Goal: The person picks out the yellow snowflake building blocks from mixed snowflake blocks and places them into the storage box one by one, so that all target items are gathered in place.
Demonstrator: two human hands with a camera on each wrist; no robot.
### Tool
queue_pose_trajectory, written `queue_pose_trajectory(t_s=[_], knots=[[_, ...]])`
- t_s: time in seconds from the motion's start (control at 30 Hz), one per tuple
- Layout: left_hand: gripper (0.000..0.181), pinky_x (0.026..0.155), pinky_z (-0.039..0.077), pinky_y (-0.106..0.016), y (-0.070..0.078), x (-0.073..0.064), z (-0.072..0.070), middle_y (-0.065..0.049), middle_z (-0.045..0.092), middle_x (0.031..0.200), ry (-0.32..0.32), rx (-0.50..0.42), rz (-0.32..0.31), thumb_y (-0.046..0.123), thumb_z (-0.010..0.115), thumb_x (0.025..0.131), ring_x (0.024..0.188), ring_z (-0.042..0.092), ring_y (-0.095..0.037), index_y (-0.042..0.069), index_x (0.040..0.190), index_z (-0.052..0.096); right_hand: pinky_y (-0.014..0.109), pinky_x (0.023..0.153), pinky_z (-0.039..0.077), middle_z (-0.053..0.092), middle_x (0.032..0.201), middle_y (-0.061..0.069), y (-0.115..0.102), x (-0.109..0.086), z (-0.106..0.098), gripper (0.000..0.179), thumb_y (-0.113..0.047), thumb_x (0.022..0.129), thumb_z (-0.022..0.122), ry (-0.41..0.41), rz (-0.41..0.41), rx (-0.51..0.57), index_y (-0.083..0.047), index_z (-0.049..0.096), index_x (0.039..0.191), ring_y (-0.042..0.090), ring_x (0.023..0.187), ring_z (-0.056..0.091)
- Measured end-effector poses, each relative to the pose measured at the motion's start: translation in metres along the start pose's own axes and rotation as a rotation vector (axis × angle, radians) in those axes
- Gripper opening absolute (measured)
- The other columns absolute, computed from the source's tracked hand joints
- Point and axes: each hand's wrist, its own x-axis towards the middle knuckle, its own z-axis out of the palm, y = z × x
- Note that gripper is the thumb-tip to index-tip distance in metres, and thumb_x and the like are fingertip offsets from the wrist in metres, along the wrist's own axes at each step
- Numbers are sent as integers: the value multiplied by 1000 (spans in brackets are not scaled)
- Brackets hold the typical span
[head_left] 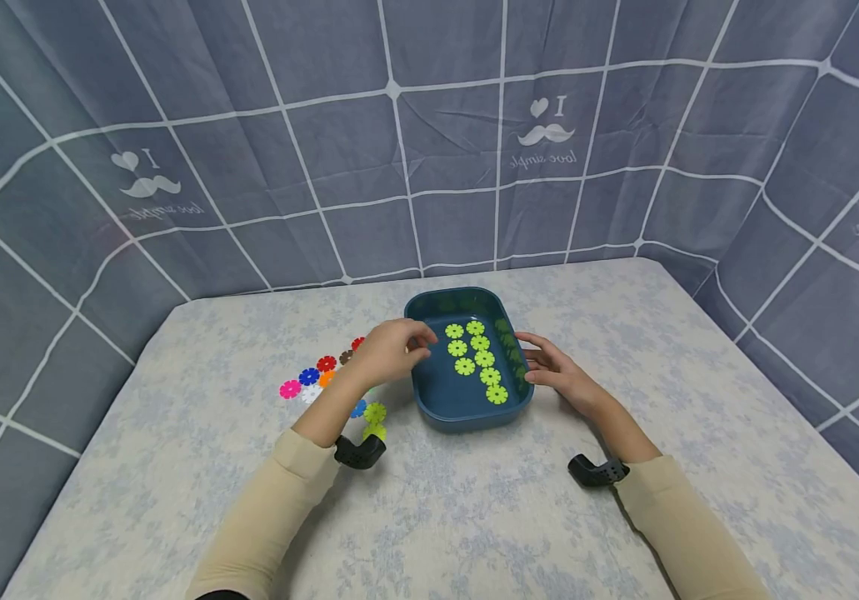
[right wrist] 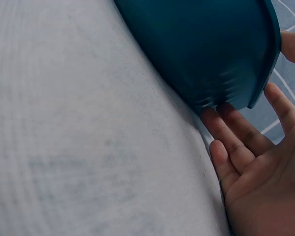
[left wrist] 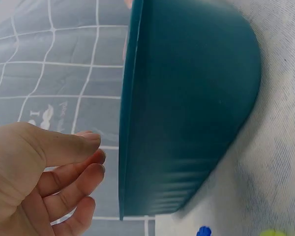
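A dark teal plastic bin (head_left: 440, 402) stands on the table, with several yellow-green snowflake-shaped discs (head_left: 464, 366) on its floor. At its left rim is my left hand (head_left: 390, 350), fingers bent loosely and thumb near the fingertips. The left wrist view shows this hand (left wrist: 54, 172) beside the rim, with nothing visible between thumb and fingers. My right hand (head_left: 562, 379) rests against the bin's right side. In the right wrist view, that hand's fingertips (right wrist: 211, 118) touch the outer wall and its thumb is at the rim.
Left of the bin lie loose discs in mixed colours, among them a pink disc (head_left: 290, 389), a blue disc (head_left: 309, 377) and a yellow-green disc (head_left: 375, 412). My left forearm partly covers them. A grey checked curtain (head_left: 444, 142) hangs behind the pale patterned table (head_left: 474, 517).
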Motion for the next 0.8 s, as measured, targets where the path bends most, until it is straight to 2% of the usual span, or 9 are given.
queue_pose_trajectory(t_s=[0.23, 0.47, 0.8], knots=[[18, 71, 49, -34, -8, -15, -5, -2, 65, 97, 40, -8, -17, 10, 66, 94, 86, 59, -18, 5, 111, 70, 29, 96, 42, 26, 150, 33, -1, -1, 1, 67, -11, 98, 54, -2, -7, -11, -4, 18, 154, 49, 132, 34], [16, 71, 50, -31, -19, -29, -2, 0, 66, 92, 71, -2, -4, 9, 66, 93, 84, 59, -17, 5, 108, 71, 29, 95, 42, 26, 150, 32, 0, 0, 1, 67, -10, 98, 54, -3, -1, -10, -4, 18, 154, 49, 133, 33], [16, 72, 50, -32, -27, -51, 0, 1, 66, 92, 35, 0, -61, 8, 68, 91, 84, 60, -17, 5, 107, 71, 25, 94, 41, 24, 151, 32, 0, 0, 1, 67, -9, 97, 54, 5, -6, -13, -3, 18, 154, 49, 135, 29]])
